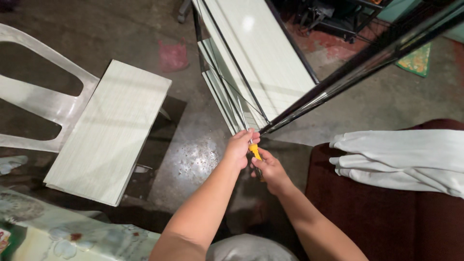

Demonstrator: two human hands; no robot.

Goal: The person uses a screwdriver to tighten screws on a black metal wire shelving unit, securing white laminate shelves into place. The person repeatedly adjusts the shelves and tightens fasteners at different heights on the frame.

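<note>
A yellow-handled screwdriver point(254, 151) sits between both hands, its thin metal shaft running up along the edge of a pale wood-grain panel frame point(251, 58). My left hand point(239, 147) pinches the shaft near the corner where a black metal bar point(367, 63) meets the frame. My right hand point(268, 169) wraps around the yellow handle just below. Both forearms reach forward from the bottom of the view.
A loose pale panel point(106, 130) rests on a white plastic chair point(34, 96) at left. A dark red seat point(386, 208) with folded white cloth point(401, 159) is at right. A floral tablecloth point(58, 232) covers the bottom left. A pink bag point(173, 55) lies on the concrete floor.
</note>
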